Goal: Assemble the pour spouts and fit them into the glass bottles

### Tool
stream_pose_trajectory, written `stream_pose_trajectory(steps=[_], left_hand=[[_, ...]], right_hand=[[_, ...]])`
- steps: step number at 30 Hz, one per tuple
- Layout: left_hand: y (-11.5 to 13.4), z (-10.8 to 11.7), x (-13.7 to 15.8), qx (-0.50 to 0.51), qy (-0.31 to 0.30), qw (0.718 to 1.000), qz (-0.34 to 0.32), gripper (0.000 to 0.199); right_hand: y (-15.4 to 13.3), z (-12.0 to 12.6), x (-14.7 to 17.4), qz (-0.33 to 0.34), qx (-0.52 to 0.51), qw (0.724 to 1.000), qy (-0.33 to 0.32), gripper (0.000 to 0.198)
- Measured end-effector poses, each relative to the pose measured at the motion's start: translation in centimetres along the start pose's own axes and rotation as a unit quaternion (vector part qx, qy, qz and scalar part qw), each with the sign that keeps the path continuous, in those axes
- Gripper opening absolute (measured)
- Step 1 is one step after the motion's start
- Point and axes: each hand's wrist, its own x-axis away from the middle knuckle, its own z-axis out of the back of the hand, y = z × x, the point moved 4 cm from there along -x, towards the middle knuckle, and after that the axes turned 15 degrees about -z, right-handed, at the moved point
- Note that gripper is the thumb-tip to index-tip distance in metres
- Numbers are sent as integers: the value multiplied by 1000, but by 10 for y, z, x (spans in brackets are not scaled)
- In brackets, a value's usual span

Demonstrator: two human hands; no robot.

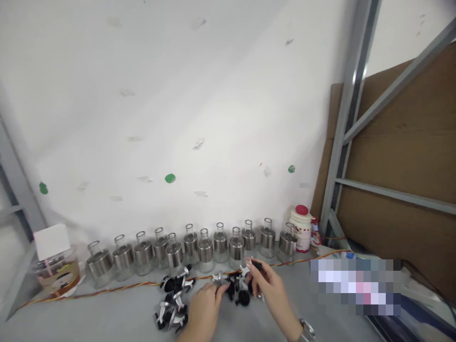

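Observation:
Just in front of a row of glass bottles, both hands work among small black and silver bottle caps (243, 298) with spout-like parts. My left hand (205, 304) has its fingers curled over a cap (218, 278) on the grey tabletop, its thumb against the black part. To the right, my right hand (266, 284) pinches another black and silver cap (255, 266) between thumb and fingers, partly hidden by the hand. Several more caps (173, 304) lie in a loose heap left of my left hand.
Several open glass bottles (174, 254) with steel bands stand along the wall. A twisted red and yellow cord (124, 287) crosses the table (117, 318). A plastic cup (59, 273) stands far left, a white and red container (301, 230) at right, near a metal frame (344, 128).

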Motion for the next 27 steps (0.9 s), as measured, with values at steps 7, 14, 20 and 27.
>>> stream_pose_trajectory(steps=[7, 14, 20, 27], left_hand=[[11, 5, 4, -186, 31, 959, -212, 38], [40, 4, 27, -300, 86, 857, -409, 37], [26, -2, 35, -279, 114, 865, -402, 35], [10, -14, 26, 33, 44, 991, -120, 30]], right_hand=[[25, -27, 5, -67, 54, 995, -41, 50], [62, -48, 25, -150, 65, 979, -119, 57], [73, -59, 25, -196, 37, 969, -144, 57], [49, -46, 25, -31, 173, 983, -55, 48]])
